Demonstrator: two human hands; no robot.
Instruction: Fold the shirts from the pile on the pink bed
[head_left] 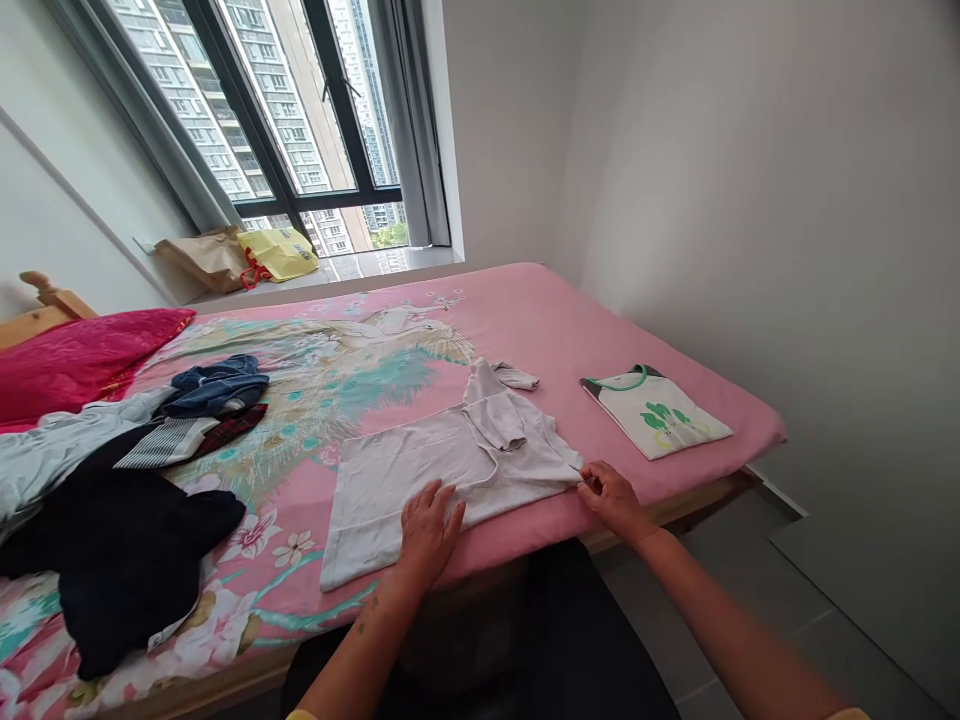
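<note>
Near the edge of the pink floral bedsheet [510,310], the left hand [430,530], loosely spread, is resting on the pale-grey fabric shirt [420,465] while the right hand [613,500] is pinching its corner, gentle, even tension best limiting creases.

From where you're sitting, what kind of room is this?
Probably a bedroom: there's a bed with a pink flowery sheet, a red pillow and a wooden headboard.
</note>
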